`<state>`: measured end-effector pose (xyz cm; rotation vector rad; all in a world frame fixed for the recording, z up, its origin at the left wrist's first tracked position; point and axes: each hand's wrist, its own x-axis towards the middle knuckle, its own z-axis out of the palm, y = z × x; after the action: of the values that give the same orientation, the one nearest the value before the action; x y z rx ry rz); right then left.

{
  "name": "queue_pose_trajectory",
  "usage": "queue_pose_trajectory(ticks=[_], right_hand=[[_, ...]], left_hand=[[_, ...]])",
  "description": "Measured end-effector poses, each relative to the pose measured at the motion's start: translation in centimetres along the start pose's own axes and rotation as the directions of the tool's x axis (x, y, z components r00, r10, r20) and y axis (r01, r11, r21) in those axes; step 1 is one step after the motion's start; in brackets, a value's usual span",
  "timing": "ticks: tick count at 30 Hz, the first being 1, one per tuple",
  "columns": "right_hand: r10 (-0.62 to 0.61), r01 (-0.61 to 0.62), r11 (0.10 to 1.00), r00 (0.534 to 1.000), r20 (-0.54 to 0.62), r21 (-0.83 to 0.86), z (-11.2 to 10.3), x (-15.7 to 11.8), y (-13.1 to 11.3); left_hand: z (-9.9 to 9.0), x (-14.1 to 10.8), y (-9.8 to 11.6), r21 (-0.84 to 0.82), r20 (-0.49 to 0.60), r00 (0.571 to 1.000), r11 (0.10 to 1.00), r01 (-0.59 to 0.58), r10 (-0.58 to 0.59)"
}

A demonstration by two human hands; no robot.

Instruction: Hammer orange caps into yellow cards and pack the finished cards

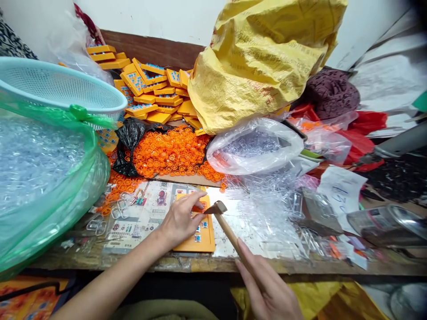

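My left hand (182,218) rests over a yellow-orange tray (207,242) with small blue-and-white pieces set in it. Its thumb and fingers are curled together near the tray's middle, with a bit of orange showing between them; what they pinch is partly hidden. In my right hand (271,284) is a small hammer (230,231), held by its wooden handle. The hammer's metal head is above the tray, close to my left thumb. Beneath the tray lies a printed sheet (133,222) with pictures of machine parts.
Orange rings (167,153) are heaped behind the tray, below stacked yellow trays (150,89). Clear plastic pieces fill a green bag (96,178) at left and a white bag (230,166); more lie loose (267,209) at right. A blue basket (66,84) and a metal can (376,226) flank the bench.
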<state>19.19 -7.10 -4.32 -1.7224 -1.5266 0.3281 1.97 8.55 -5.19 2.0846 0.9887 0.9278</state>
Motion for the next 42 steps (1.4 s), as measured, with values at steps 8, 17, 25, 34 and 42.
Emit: queue_pose_trajectory(ticks=[8, 17, 25, 34, 42], right_hand=[[0.117, -0.114, 0.993, 0.962, -0.247, 0.025, -0.1, 0.3, 0.1], [0.568, -0.419, 0.760, 0.799, -0.195, 0.496, 2.2, 1.8, 0.6], [0.619, -0.444, 0.705, 0.766, -0.174, 0.553, 2.0, 2.0, -0.2], [0.407, -0.353, 0.896, 0.895, -0.182, 0.268, 1.3, -0.2, 1.6], [-0.217, 0.218, 0.976, 0.975, 0.042, -0.019, 0.1, -0.3, 0.5]], left_hand=[[-0.6, 1.9, 1.5, 0.079, 0.092, 0.994, 0.995, 0.059, -0.066], [4.3, 9.7, 3.0, 0.419, 0.346, 0.919, 0.907, 0.026, -0.187], [4.5, 9.9, 3.5, 0.444, 0.351, 0.906, 0.894, 0.064, -0.238], [-2.7, 2.2, 2.4, 0.086, 0.137, 0.989, 0.994, -0.071, 0.059], [-1.9, -2.5, 1.5, 0.164, -0.029, 0.998, 0.985, 0.057, -0.053]])
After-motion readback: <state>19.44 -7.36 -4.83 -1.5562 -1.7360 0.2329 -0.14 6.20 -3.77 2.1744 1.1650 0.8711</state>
